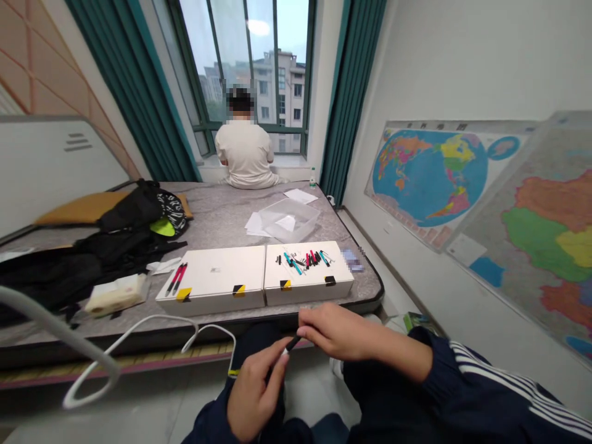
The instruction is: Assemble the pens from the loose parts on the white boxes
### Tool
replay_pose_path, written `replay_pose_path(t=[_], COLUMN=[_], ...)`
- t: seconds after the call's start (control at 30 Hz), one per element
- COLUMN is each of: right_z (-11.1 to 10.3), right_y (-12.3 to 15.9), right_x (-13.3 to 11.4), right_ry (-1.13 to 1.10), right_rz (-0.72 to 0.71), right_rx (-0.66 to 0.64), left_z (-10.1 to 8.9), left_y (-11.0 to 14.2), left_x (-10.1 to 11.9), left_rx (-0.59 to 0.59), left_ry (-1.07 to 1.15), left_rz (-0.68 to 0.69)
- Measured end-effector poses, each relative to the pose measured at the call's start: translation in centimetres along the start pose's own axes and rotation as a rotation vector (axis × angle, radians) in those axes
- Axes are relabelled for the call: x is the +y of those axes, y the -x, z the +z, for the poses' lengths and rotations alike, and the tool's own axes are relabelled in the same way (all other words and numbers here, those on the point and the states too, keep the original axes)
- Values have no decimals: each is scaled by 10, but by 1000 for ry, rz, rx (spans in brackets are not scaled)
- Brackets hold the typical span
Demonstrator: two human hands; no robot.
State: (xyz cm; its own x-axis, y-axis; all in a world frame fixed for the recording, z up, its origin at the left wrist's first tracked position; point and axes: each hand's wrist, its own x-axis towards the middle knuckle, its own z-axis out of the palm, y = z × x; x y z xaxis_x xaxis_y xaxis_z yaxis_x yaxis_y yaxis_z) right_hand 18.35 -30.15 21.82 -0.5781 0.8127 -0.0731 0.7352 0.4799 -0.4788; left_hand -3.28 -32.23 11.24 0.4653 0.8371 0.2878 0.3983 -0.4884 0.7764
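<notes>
My left hand [253,393] and my right hand [335,332] meet low in the frame, both closed on a small pen [290,346] with a black part and a white tip. The right fingers pinch its black end; the left fingers grip the white end. Ahead, on the bed, stand two flat white boxes. The right box [319,285] carries a scatter of several pens and pen parts [303,258] in black, teal and red. On the left box [217,274] lie two assembled pens [176,279], red and black.
A person in a beige top [245,157] sits at the far end of the bed, facing the window. A clear plastic tub [289,219] and papers lie mid-bed. Black bags [115,231], a tissue pack [115,295] and a white cable [139,336] are at left. Maps [435,176] hang on the right wall.
</notes>
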Motion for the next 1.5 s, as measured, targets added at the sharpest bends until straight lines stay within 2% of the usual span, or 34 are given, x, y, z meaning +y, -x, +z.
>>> replay_pose_path(t=[0.1,0.2,0.27,0.37,0.5,0.57,0.67,0.87,0.97,1.07,1.17,1.27,1.37,1.5], right_z=[2,4,6,5,2,2,3,4,6,8,7,5,5,9], right_y=[4,6,7,8,7,5,3,4,5,4,2,1,-3,-10], right_x=[2,10,16,22,23,25,31,48,51,52,52,56,65,78], right_ry=[121,153,125,32,-43,-24,-5,-28,-3,4,-27,-112,-292,-633], right_rz=[18,67,106,132,66,70,116,123,136,155,164,166,192,230], right_rx=[-1,44,86,156,176,197,243,198,184,185,214,283,288,212], left_z=[7,11,13,17,24,27,32,39,40,39,39,39,35,26], left_y=[-3,-13,-21,-30,-37,-39,-44,-48,-47,-45,-43,-41,-40,-42], left_x=[1,3,6,8,1,-3,-5,-3,-4,-1,3,3,2,9], left_rx=[23,19,-9,-122,-264,-297,-232,-22,11,17,4,-44,-164,-266], left_ry=[-83,-42,61,306,656,740,673,297,179,186,348,773,1152,1306], left_rz=[76,72,-17,-176,-294,-336,-310,-100,-52,-51,-121,-204,-203,-203])
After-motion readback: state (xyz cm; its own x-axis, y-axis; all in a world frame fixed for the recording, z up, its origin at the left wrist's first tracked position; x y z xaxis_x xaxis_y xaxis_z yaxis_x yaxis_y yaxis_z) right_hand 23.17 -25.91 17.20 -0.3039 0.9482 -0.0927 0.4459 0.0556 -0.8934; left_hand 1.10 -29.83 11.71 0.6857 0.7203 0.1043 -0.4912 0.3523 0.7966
